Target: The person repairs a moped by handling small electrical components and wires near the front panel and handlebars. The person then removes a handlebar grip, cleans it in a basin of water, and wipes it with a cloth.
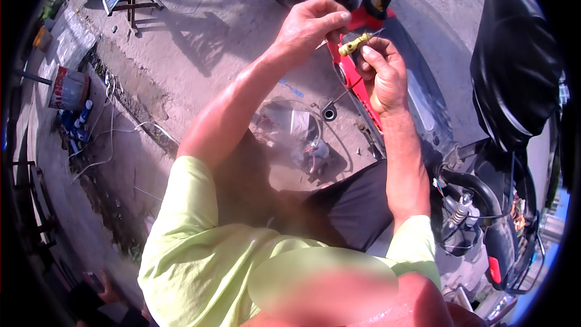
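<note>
My right hand [382,75] is closed around a small tool with a yellow-green handle [353,45]. The handle points left, out of the fingers, and a thin dark line shows near its other end. Just to its left, my left hand [311,24] is pinched shut, thumb against fingers. Something thin and pale juts out below those fingertips, too small to name. Both hands are raised close together over the front of a red scooter [357,88], a narrow gap between them.
A clear plastic bag of parts [299,139] lies on the concrete beside a small black ring [328,112]. Farther left are a folding stool [130,3], a bucket [68,88] and loose white cable [112,127]. At right, a black-covered seat [514,60] stands above exposed scooter parts [463,209].
</note>
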The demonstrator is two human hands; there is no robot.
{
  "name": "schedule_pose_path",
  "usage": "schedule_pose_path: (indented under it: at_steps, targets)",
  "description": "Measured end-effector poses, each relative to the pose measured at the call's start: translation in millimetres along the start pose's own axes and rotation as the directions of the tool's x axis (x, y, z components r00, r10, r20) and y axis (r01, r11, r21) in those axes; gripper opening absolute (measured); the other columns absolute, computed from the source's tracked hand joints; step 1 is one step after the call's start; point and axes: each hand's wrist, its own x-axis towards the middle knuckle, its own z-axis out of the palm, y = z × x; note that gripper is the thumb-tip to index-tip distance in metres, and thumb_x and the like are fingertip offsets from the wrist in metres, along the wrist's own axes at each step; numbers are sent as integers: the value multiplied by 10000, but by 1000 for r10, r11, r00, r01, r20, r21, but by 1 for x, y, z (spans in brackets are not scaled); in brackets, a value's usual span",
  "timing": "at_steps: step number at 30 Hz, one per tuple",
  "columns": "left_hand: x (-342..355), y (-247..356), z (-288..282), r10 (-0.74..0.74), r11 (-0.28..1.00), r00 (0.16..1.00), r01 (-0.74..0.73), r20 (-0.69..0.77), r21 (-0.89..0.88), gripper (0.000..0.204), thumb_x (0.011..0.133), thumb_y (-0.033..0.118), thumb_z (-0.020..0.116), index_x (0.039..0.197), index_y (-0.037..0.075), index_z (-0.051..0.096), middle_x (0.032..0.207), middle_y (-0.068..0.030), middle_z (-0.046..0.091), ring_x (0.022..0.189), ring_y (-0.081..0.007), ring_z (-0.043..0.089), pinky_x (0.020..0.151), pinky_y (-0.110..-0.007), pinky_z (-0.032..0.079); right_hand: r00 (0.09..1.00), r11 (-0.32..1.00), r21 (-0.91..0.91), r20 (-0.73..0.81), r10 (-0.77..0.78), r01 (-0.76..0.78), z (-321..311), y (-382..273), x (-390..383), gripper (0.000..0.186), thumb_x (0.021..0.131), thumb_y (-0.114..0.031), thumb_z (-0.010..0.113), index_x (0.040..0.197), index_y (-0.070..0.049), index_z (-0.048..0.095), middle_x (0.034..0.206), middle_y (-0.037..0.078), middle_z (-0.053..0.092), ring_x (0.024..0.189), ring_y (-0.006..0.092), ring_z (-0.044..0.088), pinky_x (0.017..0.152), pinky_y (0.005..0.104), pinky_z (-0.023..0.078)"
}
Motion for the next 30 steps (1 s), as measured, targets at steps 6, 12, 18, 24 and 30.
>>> schedule_pose_path:
  at_steps: [6,12,18,24,30]
  targets:
    - [66,21,-10,202,962,968,-224,-148,-153,228,953,143,706,1145,21,722,904,-63,724,717,-95,653,679,-234,551,1000,1000,0,-7,3,-3,6,-8,-6,131,916,11,655,1026,-58,636,905,37,688,676,58,583,597,219,488]
    - [88,42,3,100,954,976,-149,-193,-259,317,961,125,661,1265,38,631,784,-19,628,578,-84,562,464,-221,425,999,996,82,1,37,-37,3,-13,-16,144,926,24,648,1038,-64,624,976,81,677,696,98,576,580,221,455]
    - [116,26,13,230,901,944,-298,-235,-314,351,936,110,690,1268,23,617,873,-16,638,598,-68,545,485,-199,414,998,993,110,-32,45,-41,5,-23,-29,176,917,46,656,1052,-61,623,995,88,681,692,98,592,577,223,460]
    - [121,26,19,252,916,933,-316,-258,-249,292,933,81,676,1214,12,641,804,-3,620,570,-66,525,474,-202,402,998,998,49,-53,40,-37,4,-33,-42,150,934,10,636,1061,-68,619,1010,89,676,693,85,565,586,212,453]
    - [127,46,24,228,923,955,-274,-190,-270,250,953,106,656,1184,12,661,683,6,566,472,-76,482,414,-230,376,997,997,67,-68,40,-35,0,-39,-49,144,933,13,637,1053,-62,613,1014,93,676,693,84,569,581,206,453]
